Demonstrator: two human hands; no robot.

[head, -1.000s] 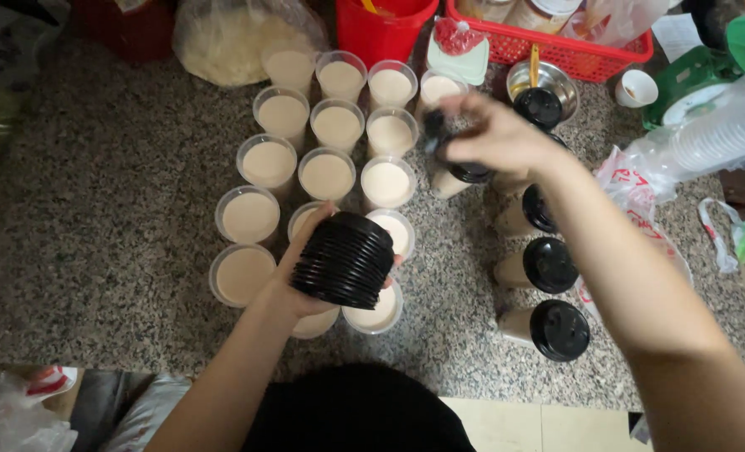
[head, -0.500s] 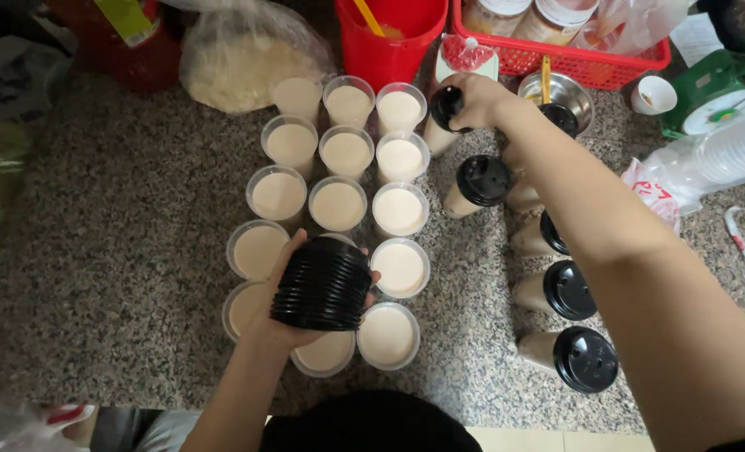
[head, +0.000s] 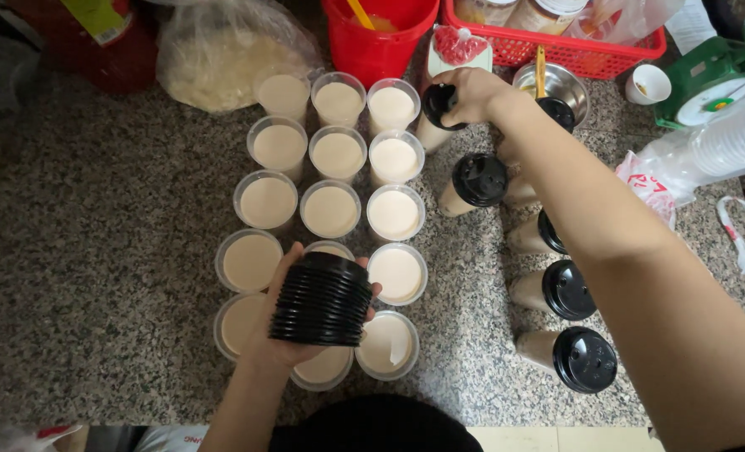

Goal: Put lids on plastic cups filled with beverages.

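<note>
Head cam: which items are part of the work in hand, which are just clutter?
In use: left hand holding lid stack; right hand on lidded cup; open filled cups; capped cups.
Lying about: red bucket, red basket, green scale, bagged cups.

Left hand (head: 293, 318) palm-up, low centre, fingers curled round sides of something gripped, thumb on the right side; forearm coming up from bottom edge. Right arm stretched diag. from lower right to top centre, wrist bent slightly; right hand (head: 464, 96) knuckles-up, fingers closed in a pinch-grip. Hands well apart.
</note>
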